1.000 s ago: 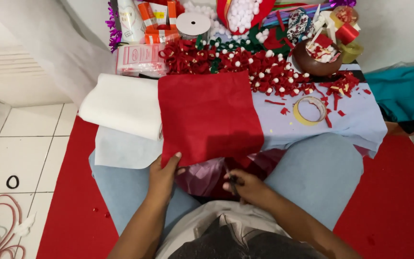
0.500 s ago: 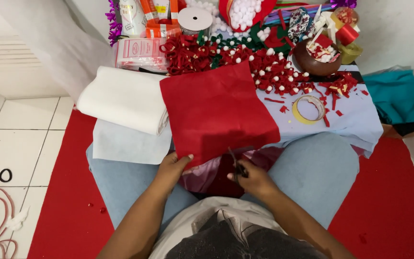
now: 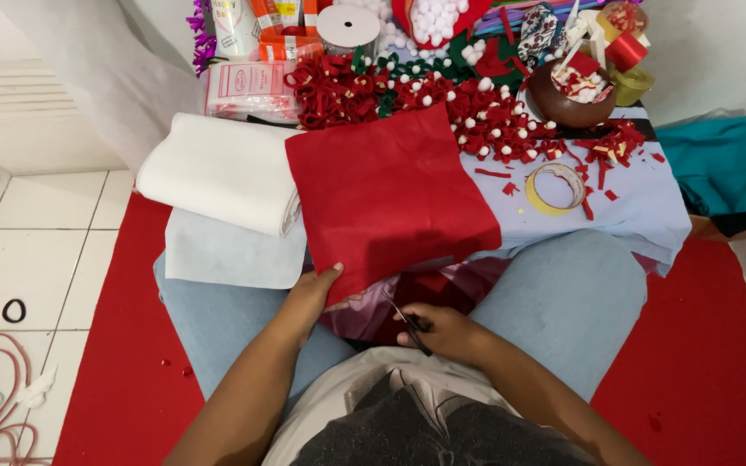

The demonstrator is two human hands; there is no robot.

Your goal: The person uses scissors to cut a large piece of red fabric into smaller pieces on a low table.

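**Snipping the near edge of the red felt**

The left hand [image 3: 314, 298] is pinching the near corner of the red felt sheet [image 3: 390, 194], which is hanging off the bench [image 3: 649, 216] over the lap. The right hand [image 3: 446, 332] is closed around small scissors [image 3: 407, 324] just under that edge. Holding the felt taut should be helping a clean cut. The folded white felt [image 3: 218, 173] is crowding the left; the lap is offering open room.

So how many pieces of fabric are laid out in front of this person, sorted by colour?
Red felt sheet, held at its near edge by the left hand: 1
White folded felt: 1
White flat sheet under it: 1
Teal cloth at the right: 1
Total: 4
The right hand holds small scissors.
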